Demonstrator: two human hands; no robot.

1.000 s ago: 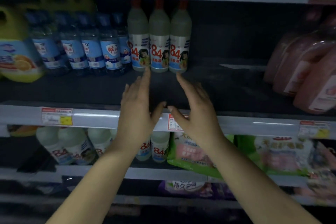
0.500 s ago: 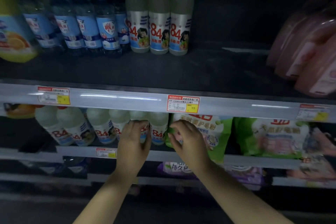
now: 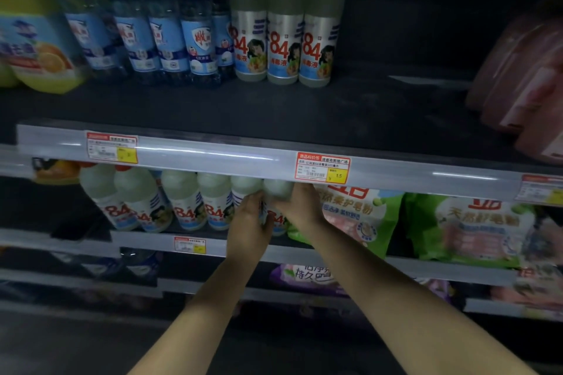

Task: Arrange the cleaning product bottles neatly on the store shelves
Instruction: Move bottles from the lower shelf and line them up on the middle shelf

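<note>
1. The left hand and right hand sit on either side of one 84 bottle on the lower shelf, both touching it.
2. Left of the hands, a row of 84 bottles stands on that shelf.
3. Right of the hands, two detergent bags stand side by side.
4. Above the hands, three upright 84 bottles stand on the upper shelf, with labelled bottles to their left.
5. Just above the right hand, a price tag sits on the upper shelf's edge.
</note>
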